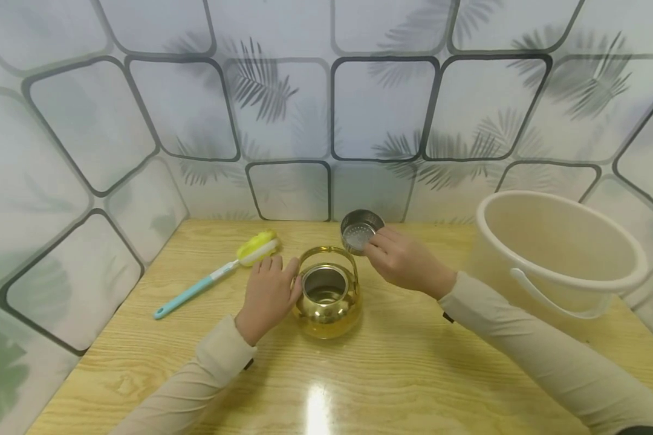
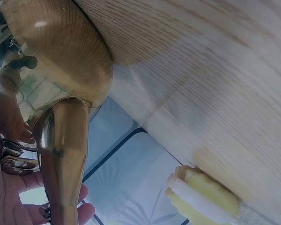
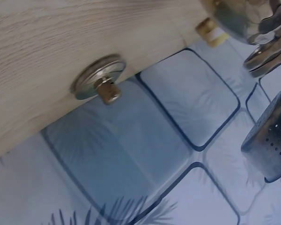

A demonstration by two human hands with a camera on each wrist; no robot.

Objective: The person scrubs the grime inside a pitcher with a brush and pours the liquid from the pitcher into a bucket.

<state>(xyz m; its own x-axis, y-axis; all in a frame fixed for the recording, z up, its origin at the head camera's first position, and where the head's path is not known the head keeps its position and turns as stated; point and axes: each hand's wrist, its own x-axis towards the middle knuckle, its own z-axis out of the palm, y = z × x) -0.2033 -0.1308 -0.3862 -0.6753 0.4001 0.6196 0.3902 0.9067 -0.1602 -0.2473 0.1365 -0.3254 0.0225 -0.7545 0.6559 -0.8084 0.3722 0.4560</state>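
A shiny gold kettle [image 1: 326,314] with its top uncovered stands on the table, its hoop handle upright. My left hand [image 1: 272,293] holds its left side, thumb by the rim. In the left wrist view those fingers [image 2: 86,212] reach behind the kettle's spout [image 2: 63,154]. Beyond the kettle, to its right, my right hand [image 1: 405,258] pinches the rim of a round metal strainer [image 1: 361,232]. Small holes dot the strainer in the right wrist view, where it is clear of the table. A metal lid with a knob [image 3: 99,80] lies on the table there.
A sponge brush [image 1: 196,294] with a yellow head and a blue handle lies left of the kettle. On the right stands a large cream bucket [image 1: 560,290] with a white handle. The patterned wall [image 1: 383,109] runs along the table's back edge.
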